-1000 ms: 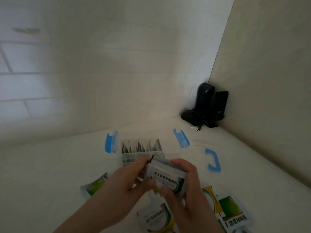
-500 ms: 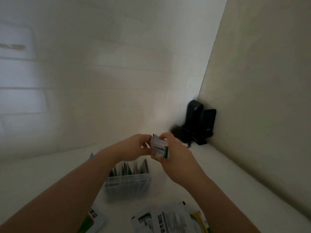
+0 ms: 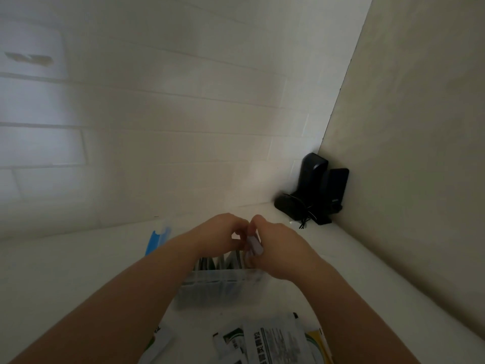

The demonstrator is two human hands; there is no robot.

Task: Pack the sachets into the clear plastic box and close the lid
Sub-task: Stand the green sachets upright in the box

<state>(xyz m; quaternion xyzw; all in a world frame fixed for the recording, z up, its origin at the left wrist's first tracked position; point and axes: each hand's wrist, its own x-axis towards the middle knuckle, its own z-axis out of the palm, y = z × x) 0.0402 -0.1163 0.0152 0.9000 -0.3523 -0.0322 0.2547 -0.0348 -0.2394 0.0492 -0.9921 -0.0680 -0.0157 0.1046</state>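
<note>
The clear plastic box (image 3: pixel 210 290) stands on the white table, with several sachets (image 3: pixel 223 262) upright inside it. Both my hands are over its right end. My right hand (image 3: pixel 278 248) pinches a white sachet (image 3: pixel 255 245) edge-on, partly down in the box. My left hand (image 3: pixel 217 236) has its fingers closed right beside that sachet's top; whether it grips the sachet I cannot tell. A blue latch (image 3: pixel 154 240) shows at the box's far left. Loose sachets (image 3: pixel 275 340) lie near the bottom edge.
A black device with a cable (image 3: pixel 315 193) sits in the far right corner where the two walls meet. Another loose sachet (image 3: pixel 160 342) lies at the lower left, under my left forearm. The box lid is out of sight.
Both hands have dropped from above the box down to its right end, taking the sachet with them. The sachet has turned edge-on and is now partly among the upright ones.
</note>
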